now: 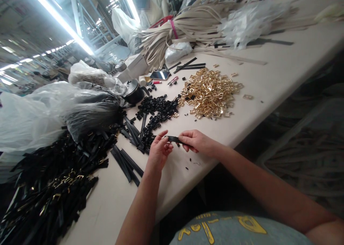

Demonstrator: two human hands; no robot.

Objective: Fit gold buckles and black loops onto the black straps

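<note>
Both my hands hold a short black strap (174,139) just above the beige table (268,80). My left hand (158,151) pinches its left end with curled fingers. My right hand (195,141) grips the other end, fingers closed over it. A heap of gold metal buckles (211,91) lies beyond my hands. A pile of small black loops (157,110) sits left of the buckles. Several black straps (127,162) lie flat on the table to the left of my left hand.
A big heap of finished black straps (51,191) fills the lower left. Clear plastic bags (40,112) lie behind it. Bundled cream strips (188,26), a phone (159,75) and a dark pot (133,91) sit at the back. The table's edge runs diagonally on the right.
</note>
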